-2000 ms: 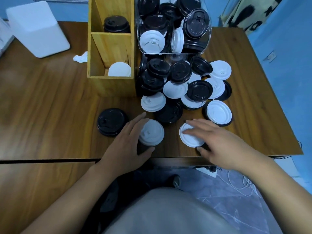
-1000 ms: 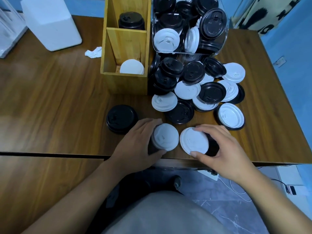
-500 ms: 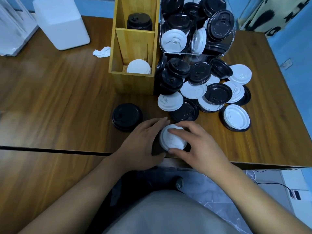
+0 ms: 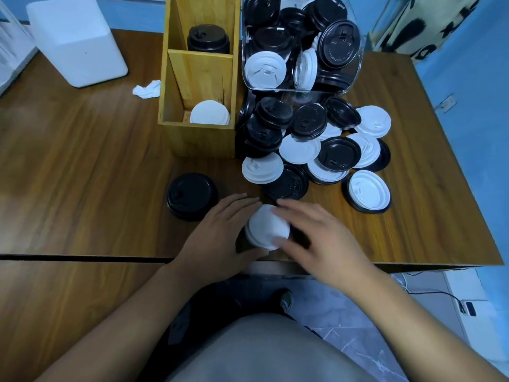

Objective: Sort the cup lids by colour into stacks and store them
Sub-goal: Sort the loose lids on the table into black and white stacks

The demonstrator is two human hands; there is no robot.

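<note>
With our left hand [image 4: 217, 235] cupped round the white stack [image 4: 257, 244] at the table's [image 4: 82, 166] front edge, we should press the top lid [image 4: 268, 224] down squarely, rims nested, under our blurred right hand [image 4: 322, 238], whose grip we cannot tell.

**No legible text.** Black lids [image 4: 340, 44], in the clear bin [image 4: 297, 91] and on the table [image 4: 82, 161], have raised marks on top, too small for me to read. White lids [image 4: 265, 68] are embossed likewise and illegible. The white stack [image 4: 268, 230] gripped in my left hand [image 4: 217, 232] is blurred, and I can read nothing on it. The cream sheet [image 4: 440, 12], far right, has bold black brush strokes cut by the frame edge; I cannot tell which characters.
</note>
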